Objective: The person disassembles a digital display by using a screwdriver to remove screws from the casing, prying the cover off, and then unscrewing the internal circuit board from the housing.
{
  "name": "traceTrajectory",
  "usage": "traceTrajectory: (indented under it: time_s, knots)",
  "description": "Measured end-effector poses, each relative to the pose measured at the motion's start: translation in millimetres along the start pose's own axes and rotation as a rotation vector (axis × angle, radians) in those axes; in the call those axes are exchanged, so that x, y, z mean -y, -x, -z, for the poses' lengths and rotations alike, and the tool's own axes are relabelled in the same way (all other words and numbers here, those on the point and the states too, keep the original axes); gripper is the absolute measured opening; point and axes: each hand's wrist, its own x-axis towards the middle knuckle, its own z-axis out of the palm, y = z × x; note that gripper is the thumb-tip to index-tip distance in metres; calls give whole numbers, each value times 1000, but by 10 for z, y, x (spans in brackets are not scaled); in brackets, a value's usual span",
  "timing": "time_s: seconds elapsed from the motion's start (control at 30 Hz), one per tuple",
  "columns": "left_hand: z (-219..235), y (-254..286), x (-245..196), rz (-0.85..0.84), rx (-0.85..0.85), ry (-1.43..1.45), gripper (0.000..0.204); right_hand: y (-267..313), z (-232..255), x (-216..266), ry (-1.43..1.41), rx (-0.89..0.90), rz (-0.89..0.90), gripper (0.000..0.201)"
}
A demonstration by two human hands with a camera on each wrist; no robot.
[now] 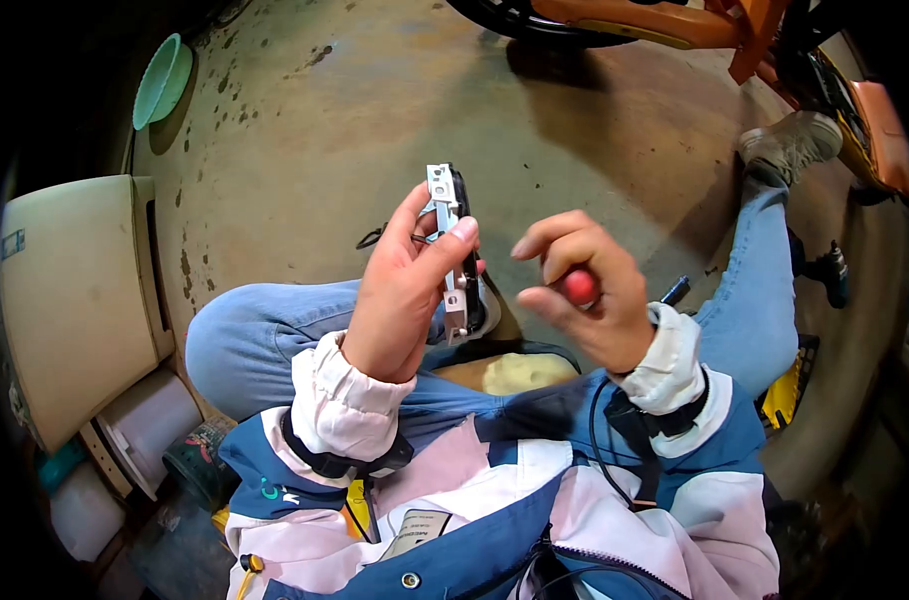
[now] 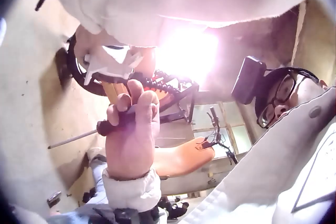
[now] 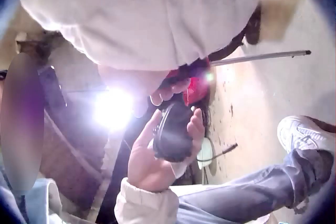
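Note:
My left hand (image 1: 395,290) holds a black, rounded part (image 1: 467,265) upright by its pale metal bracket (image 1: 441,190), with the thumb across the bracket's middle. A thin black cable (image 1: 372,238) sticks out beside the fingers. In the right wrist view the part's dark, smooth side (image 3: 174,132) lies between the thumb and fingers. Just to the right, my right hand (image 1: 620,315) grips a screwdriver, whose round red handle end (image 1: 579,287) shows in the head view. Its long metal shaft (image 2: 73,139) points away from the part; thumb and forefinger stand apart in front of the handle.
I sit on a concrete floor (image 1: 275,120) with legs spread. An orange two-wheeler (image 1: 635,18) stands at the far right. At left are a mint green basin (image 1: 163,85), a cream box (image 1: 75,290) and a white bucket (image 1: 150,425). A pale yellow lump (image 1: 530,373) lies between my legs.

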Motion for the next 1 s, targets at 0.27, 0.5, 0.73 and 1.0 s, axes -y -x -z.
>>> traceTrajectory:
  time_s: [0.27, 0.5, 0.73, 1.0]
  knots:
    - [-18, 10, 100, 26, 46, -20, 63, 71, -193, -63, -44, -36, 27, 33]
    - [-3, -14, 172, 14, 57, -24, 67, 89, -229, -83, 22, -75, 58, 33]
    - [-9, -39, 220, -5, 47, -29, 70, 103, -235, -114, -15, -67, 30, 30]
    - [-18, -22, 226, 22, 28, -46, 70, 94, -191, -78, 92, -35, 91, 30]
